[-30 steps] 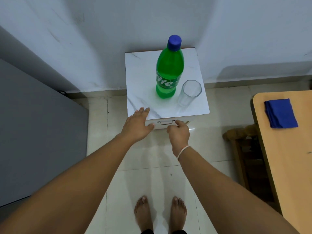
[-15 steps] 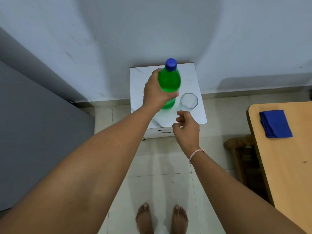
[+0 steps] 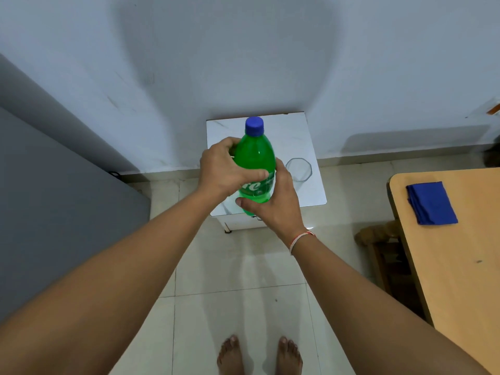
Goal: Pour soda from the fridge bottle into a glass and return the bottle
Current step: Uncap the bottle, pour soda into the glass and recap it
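A green soda bottle [image 3: 254,158] with a blue cap [image 3: 254,126] is upright over the small white marble-top stand [image 3: 297,131], cap still on. My left hand [image 3: 221,169] wraps its upper body from the left. My right hand [image 3: 278,209] grips its lower part from the right and front, hiding the base. An empty clear glass [image 3: 299,170] stands on the stand's right side, just right of the bottle and my right hand.
The grey fridge [image 3: 54,212] fills the left side. A wooden table [image 3: 454,253] with a folded blue cloth [image 3: 431,203] is at the right, a wooden stool [image 3: 376,239] beside it. My bare feet stand on the tiled floor [image 3: 230,280].
Both hands left the stand's front edge. My left hand took the bottle first, then my right hand closed on its lower part. The bottle has shifted toward me.
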